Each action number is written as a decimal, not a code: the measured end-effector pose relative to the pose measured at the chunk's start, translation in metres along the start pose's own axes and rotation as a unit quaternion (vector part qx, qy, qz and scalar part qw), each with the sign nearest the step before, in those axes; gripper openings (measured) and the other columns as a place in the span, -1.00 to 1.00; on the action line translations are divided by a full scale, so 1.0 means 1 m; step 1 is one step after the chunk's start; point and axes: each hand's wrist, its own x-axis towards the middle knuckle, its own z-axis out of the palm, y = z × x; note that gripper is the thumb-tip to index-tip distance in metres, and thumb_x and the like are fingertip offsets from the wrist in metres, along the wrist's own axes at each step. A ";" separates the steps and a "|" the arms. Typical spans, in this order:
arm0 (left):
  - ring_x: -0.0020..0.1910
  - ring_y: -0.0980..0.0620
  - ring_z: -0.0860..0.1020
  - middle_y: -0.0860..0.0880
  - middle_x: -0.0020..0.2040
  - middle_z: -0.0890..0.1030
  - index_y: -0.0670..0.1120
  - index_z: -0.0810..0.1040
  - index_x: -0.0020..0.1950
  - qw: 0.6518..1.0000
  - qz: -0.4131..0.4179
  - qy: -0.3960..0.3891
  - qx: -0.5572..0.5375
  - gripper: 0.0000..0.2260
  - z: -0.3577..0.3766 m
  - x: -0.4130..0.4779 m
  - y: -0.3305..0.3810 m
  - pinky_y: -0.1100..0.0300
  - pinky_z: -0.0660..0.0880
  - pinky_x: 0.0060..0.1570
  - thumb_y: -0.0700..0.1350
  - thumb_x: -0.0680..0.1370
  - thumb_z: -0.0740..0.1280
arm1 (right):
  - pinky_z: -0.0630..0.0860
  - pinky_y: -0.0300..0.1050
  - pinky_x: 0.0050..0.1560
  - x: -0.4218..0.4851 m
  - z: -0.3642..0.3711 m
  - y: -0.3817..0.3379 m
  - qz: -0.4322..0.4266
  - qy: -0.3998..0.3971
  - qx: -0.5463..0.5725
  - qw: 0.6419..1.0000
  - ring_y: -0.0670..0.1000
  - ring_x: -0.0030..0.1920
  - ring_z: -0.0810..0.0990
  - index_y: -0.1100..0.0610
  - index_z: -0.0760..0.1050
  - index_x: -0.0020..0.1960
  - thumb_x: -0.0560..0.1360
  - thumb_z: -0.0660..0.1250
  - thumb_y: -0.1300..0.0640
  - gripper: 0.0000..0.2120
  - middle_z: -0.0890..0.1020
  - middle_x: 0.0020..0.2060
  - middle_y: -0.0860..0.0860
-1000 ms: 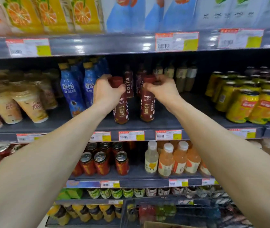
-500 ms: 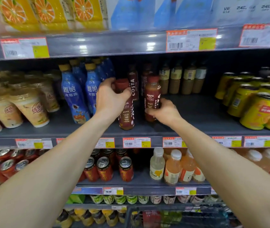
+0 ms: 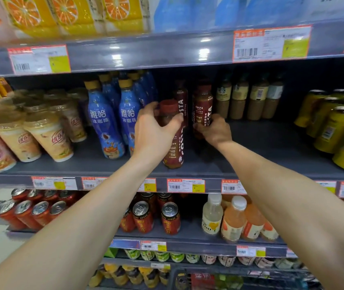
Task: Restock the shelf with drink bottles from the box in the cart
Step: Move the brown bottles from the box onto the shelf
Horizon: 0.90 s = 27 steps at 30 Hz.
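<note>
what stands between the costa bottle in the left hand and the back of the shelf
A rear Costa bottle stands directly behind the front Costa bottle gripped by the left hand, blocking that row; whether they touch cannot be told. The neighbouring Costa bottle, held by the right hand, stands to the side, out of the path.

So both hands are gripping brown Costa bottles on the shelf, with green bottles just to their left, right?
No: the head view shows blue bottles to their left, not green. The left hand grips the front Costa bottle and the right hand the rear Costa bottle, both brown, on the shelf.
</note>
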 end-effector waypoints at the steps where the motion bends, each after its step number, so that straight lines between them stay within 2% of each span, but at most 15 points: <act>1: 0.18 0.04 0.56 0.00 0.19 0.59 -0.01 0.49 0.32 1.000 -0.011 0.001 0.004 -0.43 0.000 -0.005 -0.003 -0.01 0.51 0.21 0.21 0.39 0.45 | 0.53 -0.05 0.12 0.000 0.001 -0.001 0.004 0.001 0.002 1.000 0.08 0.10 0.62 0.09 0.50 0.21 0.38 0.50 -0.15 -0.49 0.65 0.10 0.03; 3: 0.14 0.03 0.57 0.02 0.14 0.60 0.01 0.48 0.20 0.999 -0.035 -0.009 0.028 -0.47 0.003 -0.019 -0.012 -0.02 0.52 0.17 0.22 0.34 0.47 | 0.53 -0.05 0.14 0.000 0.001 0.000 0.015 0.001 0.007 1.000 0.09 0.13 0.61 0.09 0.49 0.22 0.38 0.50 -0.16 -0.47 0.65 0.12 0.04; 5: 0.08 0.03 0.59 0.03 0.08 0.61 0.02 0.38 0.10 0.996 -0.062 -0.036 0.059 -0.52 0.008 -0.032 -0.024 0.02 0.53 0.08 0.12 0.34 0.53 | 0.51 -0.06 0.16 -0.004 -0.001 0.001 0.026 -0.010 0.011 1.000 0.09 0.17 0.59 0.11 0.47 0.25 0.36 0.52 -0.18 -0.41 0.63 0.16 0.04; 8: 0.03 0.02 0.55 0.03 0.06 0.59 0.03 0.32 0.10 0.989 -0.069 -0.047 0.121 -0.52 0.015 -0.040 -0.041 0.13 0.42 -0.05 0.04 0.38 0.55 | 0.50 -0.05 0.18 -0.013 -0.009 0.005 0.044 -0.030 -0.013 0.998 0.10 0.22 0.56 0.14 0.44 0.29 0.34 0.55 -0.14 -0.35 0.60 0.22 0.06; 10: 0.01 -0.01 0.57 0.02 0.04 0.60 0.00 0.35 0.11 0.988 -0.064 -0.041 0.131 -0.57 0.020 -0.036 -0.046 0.13 0.42 -0.08 -0.01 0.41 0.54 | 0.49 -0.10 0.09 -0.022 -0.017 0.008 0.051 -0.043 -0.058 0.996 0.14 0.22 0.55 0.15 0.44 0.29 0.36 0.54 -0.08 -0.40 0.59 0.22 0.08; 13: 0.05 -0.07 0.59 -0.03 0.06 0.63 -0.07 0.43 0.17 0.991 -0.050 -0.040 0.121 -0.60 0.029 -0.024 -0.050 0.06 0.50 -0.03 -0.07 0.44 0.52 | 0.44 -0.14 -0.02 -0.040 -0.027 0.015 0.013 -0.072 -0.129 0.989 0.17 0.20 0.57 0.13 0.51 0.26 0.41 0.47 -0.06 -0.51 0.62 0.17 0.09; 16: 0.15 -0.15 0.56 -0.12 0.17 0.60 -0.15 0.44 0.26 0.990 -0.046 -0.040 0.129 -0.55 0.043 -0.003 -0.055 -0.02 0.50 0.11 -0.07 0.46 0.51 | 0.42 -0.13 0.13 -0.055 -0.033 0.022 -0.020 -0.098 -0.183 0.978 0.16 0.27 0.51 0.11 0.50 0.33 0.45 0.43 -0.10 -0.48 0.54 0.28 0.11; 18: 0.22 -0.16 0.50 -0.16 0.23 0.54 -0.17 0.45 0.30 0.987 -0.046 -0.042 0.150 -0.53 0.056 0.014 -0.058 0.01 0.45 0.19 -0.04 0.47 0.50 | 0.39 -0.12 0.22 -0.059 -0.033 0.024 -0.042 -0.116 -0.213 0.969 0.15 0.30 0.46 0.09 0.50 0.33 0.47 0.41 -0.12 -0.50 0.48 0.32 0.11; 21: 0.26 -0.16 0.46 -0.18 0.26 0.49 -0.18 0.45 0.31 0.981 -0.059 -0.031 0.184 -0.51 0.073 0.034 -0.060 0.06 0.39 0.19 0.01 0.48 0.48 | 0.43 -0.06 0.24 -0.064 -0.031 0.026 -0.077 -0.120 -0.242 0.960 0.15 0.28 0.45 0.10 0.50 0.31 0.52 0.35 -0.11 -0.55 0.50 0.29 0.11; 27: 0.22 -0.15 0.55 -0.13 0.22 0.59 -0.12 0.42 0.32 0.991 -0.072 -0.019 0.115 -0.61 0.088 0.053 -0.071 0.12 0.43 0.10 -0.10 0.54 0.42 | 0.47 -0.03 0.11 -0.068 -0.028 0.025 -0.107 -0.103 -0.266 0.952 0.16 0.19 0.48 0.13 0.53 0.23 0.53 0.31 -0.10 -0.61 0.55 0.19 0.12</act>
